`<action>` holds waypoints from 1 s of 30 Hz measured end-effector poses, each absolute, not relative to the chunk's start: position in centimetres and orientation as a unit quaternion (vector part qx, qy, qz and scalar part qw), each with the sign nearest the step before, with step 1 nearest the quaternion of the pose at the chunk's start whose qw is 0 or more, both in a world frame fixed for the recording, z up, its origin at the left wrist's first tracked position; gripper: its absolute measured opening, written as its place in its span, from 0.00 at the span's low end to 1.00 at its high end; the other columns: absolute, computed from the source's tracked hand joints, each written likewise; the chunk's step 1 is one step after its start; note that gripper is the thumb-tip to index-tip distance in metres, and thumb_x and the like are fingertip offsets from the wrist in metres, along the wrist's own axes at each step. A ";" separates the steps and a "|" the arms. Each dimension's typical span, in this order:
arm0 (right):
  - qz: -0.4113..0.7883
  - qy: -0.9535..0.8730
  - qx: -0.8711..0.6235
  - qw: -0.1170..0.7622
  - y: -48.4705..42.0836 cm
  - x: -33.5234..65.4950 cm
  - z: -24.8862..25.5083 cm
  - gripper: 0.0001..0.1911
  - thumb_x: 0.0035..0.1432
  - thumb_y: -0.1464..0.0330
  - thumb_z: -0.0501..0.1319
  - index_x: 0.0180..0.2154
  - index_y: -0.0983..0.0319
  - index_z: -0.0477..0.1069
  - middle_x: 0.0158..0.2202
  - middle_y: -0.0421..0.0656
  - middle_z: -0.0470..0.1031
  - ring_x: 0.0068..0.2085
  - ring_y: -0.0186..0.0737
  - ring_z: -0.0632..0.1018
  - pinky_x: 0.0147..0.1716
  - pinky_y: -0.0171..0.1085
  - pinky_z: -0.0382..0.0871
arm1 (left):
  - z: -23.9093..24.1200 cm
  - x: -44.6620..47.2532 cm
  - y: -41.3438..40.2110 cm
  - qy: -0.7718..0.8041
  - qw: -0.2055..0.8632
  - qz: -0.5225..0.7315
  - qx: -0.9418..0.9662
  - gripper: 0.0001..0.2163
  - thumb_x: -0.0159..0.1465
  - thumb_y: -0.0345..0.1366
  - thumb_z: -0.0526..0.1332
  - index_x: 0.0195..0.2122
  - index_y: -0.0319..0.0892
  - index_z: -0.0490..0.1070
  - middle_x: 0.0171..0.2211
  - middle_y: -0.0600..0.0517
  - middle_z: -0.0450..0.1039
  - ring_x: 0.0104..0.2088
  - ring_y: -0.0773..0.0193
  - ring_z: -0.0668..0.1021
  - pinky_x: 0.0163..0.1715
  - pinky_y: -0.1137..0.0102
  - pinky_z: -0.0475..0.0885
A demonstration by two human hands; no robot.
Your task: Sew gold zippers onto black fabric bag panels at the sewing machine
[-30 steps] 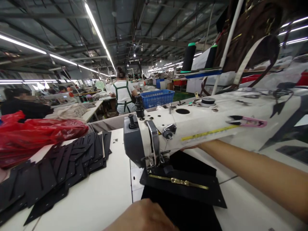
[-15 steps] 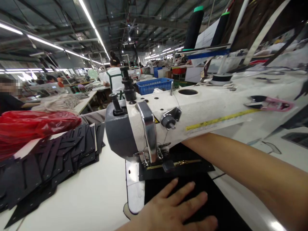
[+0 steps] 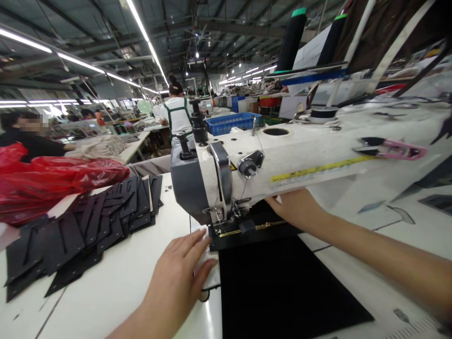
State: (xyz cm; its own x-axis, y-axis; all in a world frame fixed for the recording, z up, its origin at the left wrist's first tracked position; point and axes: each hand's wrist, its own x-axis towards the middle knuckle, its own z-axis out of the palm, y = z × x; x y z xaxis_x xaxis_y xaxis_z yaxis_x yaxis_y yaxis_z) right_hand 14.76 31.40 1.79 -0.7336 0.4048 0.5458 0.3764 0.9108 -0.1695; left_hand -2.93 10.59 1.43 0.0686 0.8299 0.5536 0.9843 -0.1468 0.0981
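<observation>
My left hand (image 3: 180, 273) lies flat with fingers stretched out on the white table, fingertips at the left edge of a black fabric panel (image 3: 282, 287). A second black piece with a gold zipper (image 3: 257, 228) sits under the presser foot of the white sewing machine (image 3: 282, 165). My right hand (image 3: 296, 207) reaches under the machine arm and rests on the zipper piece; its fingers are hidden behind the machine.
A spread stack of black cut pieces (image 3: 81, 226) lies on the table at left, with a red plastic bag (image 3: 45, 183) behind it. Pink thread snips (image 3: 391, 149) lie on the machine arm. Black thread cones (image 3: 293, 37) stand above. Other workers sit at benches in the background.
My left hand slid off the black panel to its left edge on the table. My right hand drew back from under the machine arm, so the hand now shows by the zipper.
</observation>
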 end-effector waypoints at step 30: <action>0.183 -0.940 -0.058 0.282 24.2 11.3 -1.2 0.10 0.58 0.75 0.53 0.40 0.67 0.71 0.44 0.50 0.74 0.47 0.44 0.73 0.50 0.43 0.66 | -1.0 -1.5 12.1 -0.641 0.241 -0.202 -0.700 0.12 0.65 0.28 0.49 0.35 0.34 0.73 0.38 0.39 0.75 0.40 0.53 0.78 0.39 0.58 0.75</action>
